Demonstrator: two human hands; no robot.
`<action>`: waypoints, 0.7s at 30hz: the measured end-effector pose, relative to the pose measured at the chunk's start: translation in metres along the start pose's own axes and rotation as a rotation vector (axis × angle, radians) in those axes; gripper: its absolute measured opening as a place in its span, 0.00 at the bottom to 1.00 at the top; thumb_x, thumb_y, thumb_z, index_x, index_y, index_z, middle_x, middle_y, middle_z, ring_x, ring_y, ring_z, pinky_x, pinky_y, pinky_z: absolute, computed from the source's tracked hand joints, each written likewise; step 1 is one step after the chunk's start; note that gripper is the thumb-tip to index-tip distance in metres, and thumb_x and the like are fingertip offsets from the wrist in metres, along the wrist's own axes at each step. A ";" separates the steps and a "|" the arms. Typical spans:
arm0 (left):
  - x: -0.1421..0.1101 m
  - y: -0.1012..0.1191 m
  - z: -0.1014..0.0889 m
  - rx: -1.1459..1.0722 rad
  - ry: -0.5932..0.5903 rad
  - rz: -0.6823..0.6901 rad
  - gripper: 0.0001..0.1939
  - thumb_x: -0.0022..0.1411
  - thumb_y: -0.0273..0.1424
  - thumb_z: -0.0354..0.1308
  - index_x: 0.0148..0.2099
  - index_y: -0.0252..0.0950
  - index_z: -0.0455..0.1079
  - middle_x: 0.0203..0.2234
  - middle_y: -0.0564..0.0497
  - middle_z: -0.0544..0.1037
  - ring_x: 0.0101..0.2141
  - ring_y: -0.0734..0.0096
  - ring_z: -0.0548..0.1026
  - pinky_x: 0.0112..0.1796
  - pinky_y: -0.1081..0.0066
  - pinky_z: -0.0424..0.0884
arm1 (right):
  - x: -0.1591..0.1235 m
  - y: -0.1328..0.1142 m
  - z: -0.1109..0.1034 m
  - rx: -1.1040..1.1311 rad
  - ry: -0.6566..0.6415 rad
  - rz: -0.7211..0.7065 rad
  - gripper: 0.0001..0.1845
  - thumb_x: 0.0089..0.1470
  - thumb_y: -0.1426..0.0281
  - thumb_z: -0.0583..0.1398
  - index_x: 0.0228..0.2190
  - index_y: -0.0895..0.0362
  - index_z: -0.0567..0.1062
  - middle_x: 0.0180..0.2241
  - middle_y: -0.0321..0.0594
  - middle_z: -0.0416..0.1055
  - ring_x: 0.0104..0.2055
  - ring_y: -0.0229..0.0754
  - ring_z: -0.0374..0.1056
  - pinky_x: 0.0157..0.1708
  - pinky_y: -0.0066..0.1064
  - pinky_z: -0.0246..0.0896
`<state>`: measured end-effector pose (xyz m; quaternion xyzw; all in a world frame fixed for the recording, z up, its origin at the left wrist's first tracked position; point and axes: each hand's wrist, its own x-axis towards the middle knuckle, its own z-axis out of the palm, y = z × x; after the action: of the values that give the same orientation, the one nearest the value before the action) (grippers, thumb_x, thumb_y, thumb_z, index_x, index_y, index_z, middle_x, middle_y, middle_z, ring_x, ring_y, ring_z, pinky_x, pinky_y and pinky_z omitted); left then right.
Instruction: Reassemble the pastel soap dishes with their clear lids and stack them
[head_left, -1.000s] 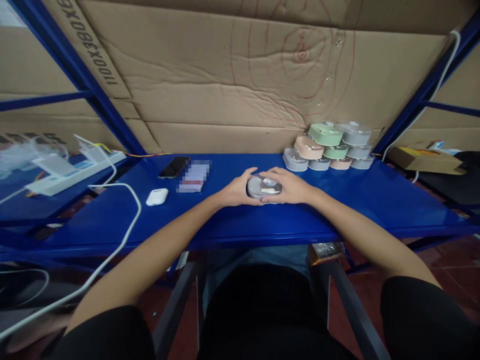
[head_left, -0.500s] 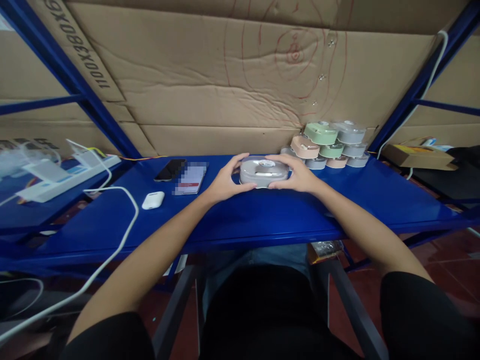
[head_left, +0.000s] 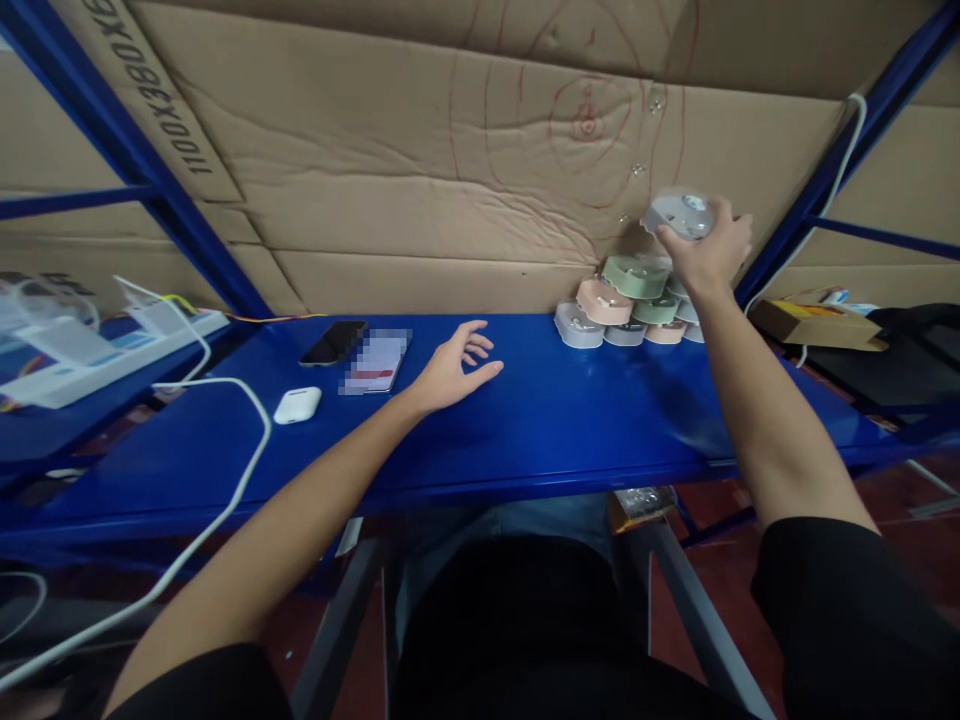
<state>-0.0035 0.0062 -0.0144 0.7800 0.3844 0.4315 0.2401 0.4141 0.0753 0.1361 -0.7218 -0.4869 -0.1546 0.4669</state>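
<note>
My right hand point(head_left: 712, 245) grips a grey container with a clear lid point(head_left: 677, 214) and holds it in the air above a stack of similar containers. A green container point(head_left: 636, 277) tops that stack, with a peach one point(head_left: 604, 301) and a grey one point(head_left: 578, 326) lower on its left side. Part of the stack's right side is hidden behind my right hand and wrist. Over the middle of the blue table point(head_left: 547, 430), my left hand point(head_left: 456, 367) is empty, its fingers apart and slightly curled.
Left of my left hand lie a dark phone point(head_left: 332, 343), a phone with a lit screen point(head_left: 377, 362) and a white earbud case point(head_left: 298, 405). A white cable point(head_left: 255, 460) crosses the table's left side near a power strip point(head_left: 127, 355). Cardboard point(head_left: 390, 200) backs the table.
Both hands held the grey container over the table; my left hand has let go and stayed near the middle. My right hand has carried the container up and right, above the stack.
</note>
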 end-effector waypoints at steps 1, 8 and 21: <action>0.000 0.001 0.000 0.011 -0.004 -0.006 0.39 0.65 0.42 0.72 0.73 0.41 0.65 0.56 0.37 0.83 0.50 0.53 0.84 0.50 0.54 0.81 | 0.002 0.001 0.002 -0.044 -0.027 0.012 0.44 0.63 0.54 0.76 0.72 0.56 0.73 0.69 0.63 0.67 0.72 0.64 0.66 0.71 0.53 0.53; -0.001 0.002 0.001 0.055 -0.054 -0.036 0.38 0.65 0.44 0.70 0.71 0.38 0.64 0.55 0.36 0.83 0.49 0.54 0.84 0.50 0.54 0.80 | -0.003 0.004 0.016 -0.167 -0.102 0.088 0.47 0.63 0.50 0.75 0.69 0.65 0.70 0.70 0.73 0.67 0.71 0.66 0.65 0.70 0.55 0.50; -0.002 0.004 0.001 0.101 -0.119 -0.061 0.38 0.64 0.47 0.70 0.69 0.37 0.65 0.55 0.36 0.83 0.48 0.53 0.84 0.47 0.55 0.80 | 0.013 0.123 0.024 0.025 0.238 0.313 0.25 0.83 0.63 0.44 0.61 0.56 0.76 0.65 0.65 0.73 0.70 0.57 0.69 0.65 0.50 0.61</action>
<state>-0.0014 0.0016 -0.0133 0.8033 0.4144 0.3570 0.2357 0.5193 0.0911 0.0681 -0.7593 -0.3122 -0.1585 0.5486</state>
